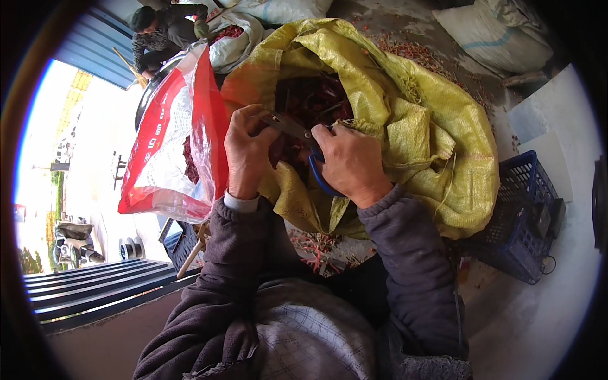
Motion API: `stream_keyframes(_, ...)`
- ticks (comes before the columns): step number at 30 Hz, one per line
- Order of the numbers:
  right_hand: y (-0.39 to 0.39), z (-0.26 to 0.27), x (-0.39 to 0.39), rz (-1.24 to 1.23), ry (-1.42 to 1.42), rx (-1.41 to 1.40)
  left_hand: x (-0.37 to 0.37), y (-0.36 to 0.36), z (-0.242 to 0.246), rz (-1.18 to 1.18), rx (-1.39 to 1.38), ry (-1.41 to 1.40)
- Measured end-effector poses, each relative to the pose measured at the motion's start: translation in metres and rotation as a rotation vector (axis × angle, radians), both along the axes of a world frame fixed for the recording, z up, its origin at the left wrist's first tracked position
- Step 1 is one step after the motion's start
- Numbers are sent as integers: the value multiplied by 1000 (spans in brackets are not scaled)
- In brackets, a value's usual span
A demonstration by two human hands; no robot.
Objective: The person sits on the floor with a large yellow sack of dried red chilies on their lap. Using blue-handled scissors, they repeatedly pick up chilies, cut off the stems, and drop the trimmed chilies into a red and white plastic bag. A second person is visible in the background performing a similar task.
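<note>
My right hand (351,164) is closed round the blue handles of a pair of scissors (306,134), whose blades point left. At the blade tips is my left hand (249,149), its thumb and fingers pinched on a small dark item, apparently a dried chilli, mostly hidden by the fingers. Both hands are over the mouth of a yellow woven sack (441,128), which holds dark red dried chillies (323,92). Beside my left hand a red and white plastic sack (164,118) stands with more dark red pieces inside.
Blue plastic crates (522,237) stand at the right. White woven sacks (496,35) lie at the top, above floor littered with red stems and scraps (418,52). Another person (164,35) crouches at the upper left. A slatted dark bench (104,289) is at the lower left.
</note>
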State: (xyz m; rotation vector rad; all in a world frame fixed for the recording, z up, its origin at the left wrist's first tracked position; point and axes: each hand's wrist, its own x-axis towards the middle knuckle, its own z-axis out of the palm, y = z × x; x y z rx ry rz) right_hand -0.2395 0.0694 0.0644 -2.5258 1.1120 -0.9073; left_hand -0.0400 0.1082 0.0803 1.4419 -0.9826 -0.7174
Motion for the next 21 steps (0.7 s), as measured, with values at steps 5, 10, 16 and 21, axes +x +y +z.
stream_keyframes(5, -3, -2, -3, 51, -2, 116, 1, 5, 9, -57, 44, 16)
stream_keyframes(10, -8, 4, -6, 258, -299, 395, 7, 4, 19, -155, 52, 195)
stream_keyframes(16, -8, 8, -7, 345, -434, 739, 4, 0, 16, -185, -68, 325)
stream_keyframes(21, -9, 11, -13, 542, -606, 1118, 10, -8, 5, -315, -198, 462)
